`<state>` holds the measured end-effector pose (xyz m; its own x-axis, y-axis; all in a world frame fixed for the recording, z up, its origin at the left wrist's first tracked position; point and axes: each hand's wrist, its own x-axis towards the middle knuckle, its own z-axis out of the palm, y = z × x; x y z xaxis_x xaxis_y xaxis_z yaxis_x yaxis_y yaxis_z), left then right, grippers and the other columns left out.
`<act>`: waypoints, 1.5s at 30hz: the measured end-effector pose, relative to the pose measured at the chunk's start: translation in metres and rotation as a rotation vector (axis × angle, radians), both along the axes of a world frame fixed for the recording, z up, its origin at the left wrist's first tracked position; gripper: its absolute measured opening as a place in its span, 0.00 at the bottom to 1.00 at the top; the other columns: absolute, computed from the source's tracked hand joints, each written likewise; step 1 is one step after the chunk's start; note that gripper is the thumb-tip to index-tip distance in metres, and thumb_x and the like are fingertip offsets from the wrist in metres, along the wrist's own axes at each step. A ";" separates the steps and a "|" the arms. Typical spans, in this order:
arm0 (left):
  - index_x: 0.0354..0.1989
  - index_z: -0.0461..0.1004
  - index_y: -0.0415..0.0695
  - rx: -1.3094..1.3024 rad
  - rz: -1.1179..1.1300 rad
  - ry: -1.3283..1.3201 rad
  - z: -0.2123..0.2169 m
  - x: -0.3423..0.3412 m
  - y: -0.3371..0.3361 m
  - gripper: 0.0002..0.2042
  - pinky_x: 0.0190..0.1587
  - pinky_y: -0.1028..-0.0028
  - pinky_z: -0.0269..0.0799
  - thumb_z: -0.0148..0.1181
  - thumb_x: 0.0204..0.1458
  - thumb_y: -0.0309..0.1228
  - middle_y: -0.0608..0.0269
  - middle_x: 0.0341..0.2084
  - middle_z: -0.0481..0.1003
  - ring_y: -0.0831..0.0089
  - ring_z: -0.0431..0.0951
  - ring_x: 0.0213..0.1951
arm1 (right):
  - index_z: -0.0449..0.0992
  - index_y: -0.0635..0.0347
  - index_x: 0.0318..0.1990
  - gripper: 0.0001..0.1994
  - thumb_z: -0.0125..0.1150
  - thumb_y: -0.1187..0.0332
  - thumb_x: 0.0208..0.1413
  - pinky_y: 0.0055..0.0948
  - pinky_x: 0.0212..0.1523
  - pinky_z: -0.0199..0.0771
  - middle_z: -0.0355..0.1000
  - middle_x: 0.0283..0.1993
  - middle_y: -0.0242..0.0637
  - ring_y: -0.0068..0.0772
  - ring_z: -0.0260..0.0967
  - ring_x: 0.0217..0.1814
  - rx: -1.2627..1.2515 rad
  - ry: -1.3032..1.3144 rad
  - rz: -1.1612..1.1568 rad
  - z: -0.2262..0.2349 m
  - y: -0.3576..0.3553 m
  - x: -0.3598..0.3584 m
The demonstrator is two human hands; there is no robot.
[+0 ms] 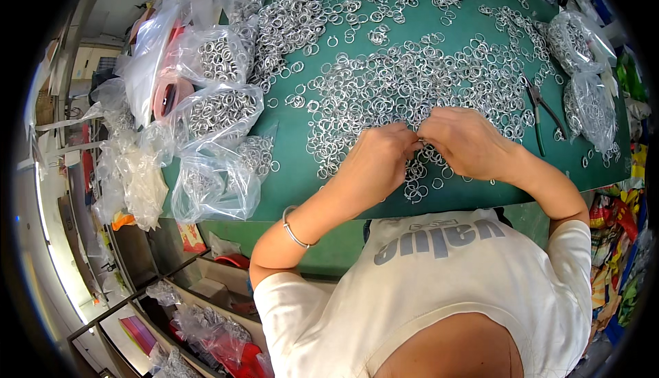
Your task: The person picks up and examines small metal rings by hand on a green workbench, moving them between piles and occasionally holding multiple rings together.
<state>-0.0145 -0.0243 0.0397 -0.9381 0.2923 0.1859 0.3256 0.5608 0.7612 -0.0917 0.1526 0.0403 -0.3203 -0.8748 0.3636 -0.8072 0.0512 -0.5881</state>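
My left hand (379, 157) and my right hand (468, 143) meet at the near edge of a wide heap of silver metal rings (412, 79). Both are closed in a pinch, fingertips almost touching. A bit of a small metal ring (421, 143) shows between them, mostly hidden by the fingers. More loose rings (415, 191) lie just under my hands on the green tabletop (295, 186). To the right of the heap rest pliers (544, 114) with dark green handles, their jaws pointing away from me.
Clear plastic bags of rings (223, 114) crowd the table's left side, with a pink tape roll (171, 97) among them. Two more filled bags (590, 107) sit at the right edge. Further ring piles (292, 25) spread across the back. Below left stands a divided shelf (213, 289).
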 end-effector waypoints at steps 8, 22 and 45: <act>0.27 0.74 0.33 0.544 0.290 -0.457 -0.028 0.012 -0.009 0.05 0.21 0.78 0.66 0.51 0.50 0.19 0.60 0.15 0.72 0.77 0.71 0.17 | 0.65 0.63 0.39 0.10 0.51 0.81 0.48 0.35 0.26 0.65 0.66 0.26 0.41 0.44 0.65 0.26 -0.220 -0.190 0.032 0.012 0.012 0.005; 0.45 0.67 0.34 -0.062 0.528 -0.034 -0.056 -0.006 -0.041 0.15 0.35 0.67 0.68 0.53 0.47 0.21 0.48 0.31 0.73 0.57 0.74 0.32 | 0.70 0.67 0.38 0.09 0.53 0.78 0.47 0.38 0.44 0.66 0.67 0.38 0.42 0.46 0.64 0.44 0.168 0.014 -0.346 -0.048 0.014 -0.034; 0.62 0.50 0.38 -0.616 0.338 -0.033 -0.095 -0.044 -0.065 0.37 0.58 0.42 0.42 0.56 0.47 0.44 0.46 0.63 0.44 0.43 0.44 0.63 | 0.71 0.60 0.45 0.17 0.58 0.75 0.44 0.39 0.53 0.59 0.65 0.48 0.38 0.43 0.58 0.54 0.174 0.056 -0.024 -0.090 -0.120 -0.123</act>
